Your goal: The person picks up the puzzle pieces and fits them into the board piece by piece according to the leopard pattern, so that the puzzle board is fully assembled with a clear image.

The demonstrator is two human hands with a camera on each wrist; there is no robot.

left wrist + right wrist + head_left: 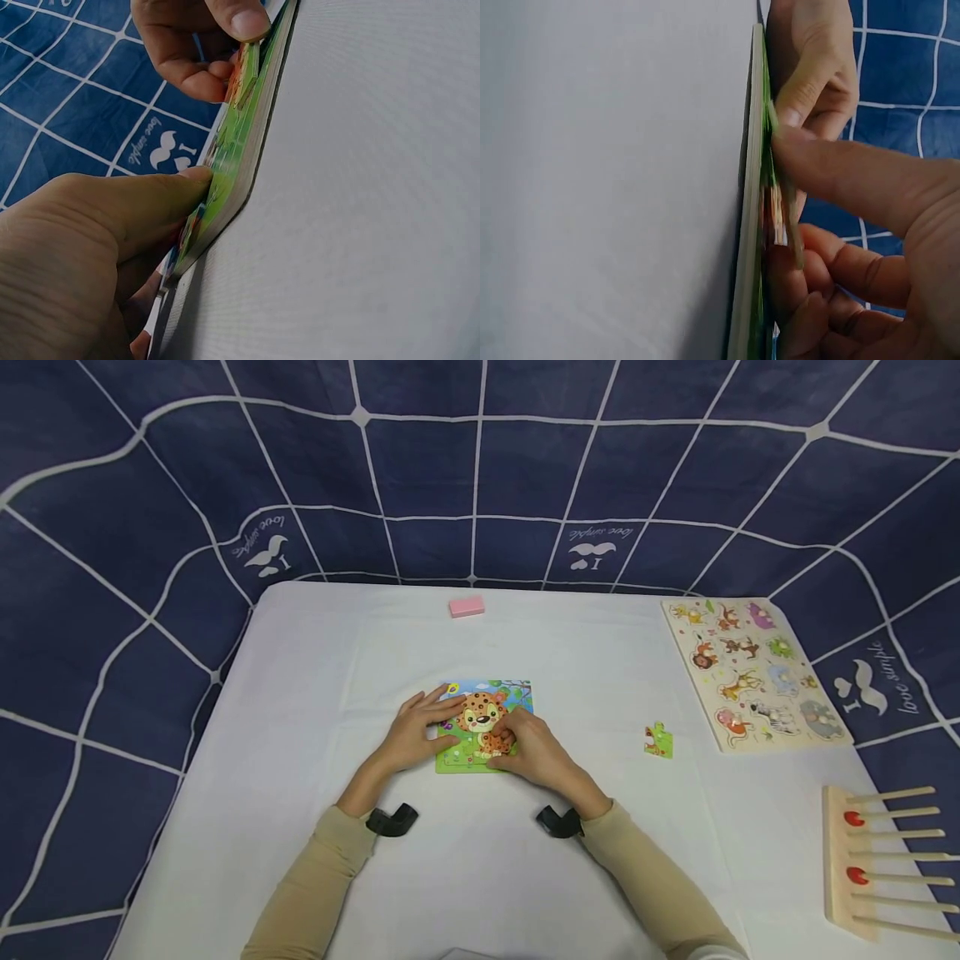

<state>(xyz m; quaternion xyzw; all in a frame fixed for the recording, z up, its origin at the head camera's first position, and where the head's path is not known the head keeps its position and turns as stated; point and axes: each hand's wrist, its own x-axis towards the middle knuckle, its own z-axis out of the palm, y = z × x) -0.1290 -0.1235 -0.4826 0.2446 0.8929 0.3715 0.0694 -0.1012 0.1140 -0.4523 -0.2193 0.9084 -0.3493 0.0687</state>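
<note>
A leopard jigsaw puzzle [459, 768] in a flat board lies on the white table, with green ground and blue sky printed on it. My left hand [408, 731] rests on its left side, fingers spread over the picture and thumb near the lower edge. At the lower right, my right hand [538, 748] pinches a puzzle piece [790, 217] between thumb and fingers. That piece is tilted just over the board in both wrist views. Part of the leopard is covered by the right fingers. A loose green puzzle piece [660, 741] lies off to the right.
A pink block [467, 607] lies toward the back of the table. At the far right are a wooden animal puzzle board [712, 697] and, nearer, a wooden rack [838, 860] with several sticks and red beads. A blue grid-patterned cloth [420, 468] hangs behind the table.
</note>
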